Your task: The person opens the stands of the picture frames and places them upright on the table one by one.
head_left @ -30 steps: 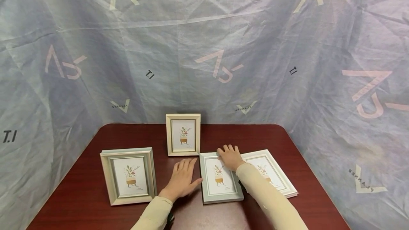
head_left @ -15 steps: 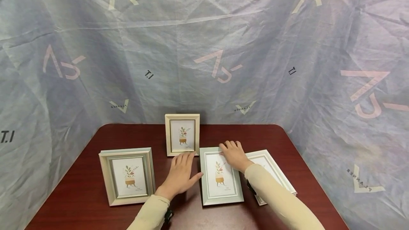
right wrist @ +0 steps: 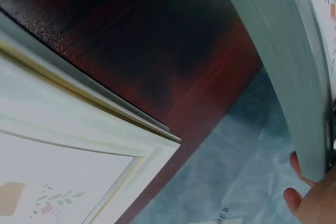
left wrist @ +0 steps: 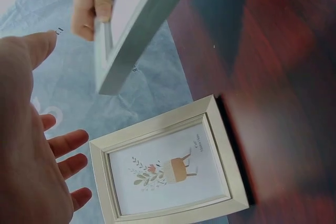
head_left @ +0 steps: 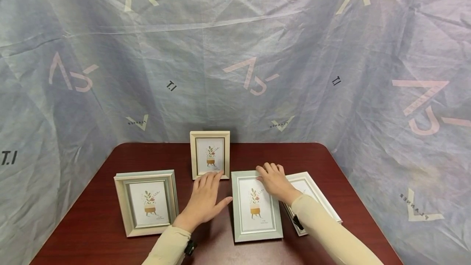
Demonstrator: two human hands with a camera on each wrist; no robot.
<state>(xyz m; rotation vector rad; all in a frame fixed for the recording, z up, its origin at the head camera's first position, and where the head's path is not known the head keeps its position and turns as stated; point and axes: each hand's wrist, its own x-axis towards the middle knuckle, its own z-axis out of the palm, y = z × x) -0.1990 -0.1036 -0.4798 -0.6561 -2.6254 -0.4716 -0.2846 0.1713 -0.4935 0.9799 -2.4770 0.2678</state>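
Note:
My right hand (head_left: 275,184) grips the top right corner of a pale green picture frame (head_left: 257,235), thumb on the front. In the left wrist view that frame (left wrist: 140,38) is raised off the table at its held end. My left hand (head_left: 201,203) hovers left of it, fingers extended and thumb apart from the frame's side. A cream picture frame (head_left: 209,134) stands upright behind the left fingertips. Seen from the left wrist, the cream frame (left wrist: 157,169) is below the open palm. The right fingers behind the held frame are partly hidden.
A larger silvery-cream frame (head_left: 123,207) stands at the left. Stacked white frames (head_left: 324,200) lie flat at the right, partly under the right forearm. The dark red table (head_left: 287,154) meets a grey printed cloth (head_left: 235,40) behind and at both sides.
The pale green frame has tilted up from lying flatter and shifted slightly right and nearer, with the right hand on its corner. The left hand has moved slightly away, still extended.

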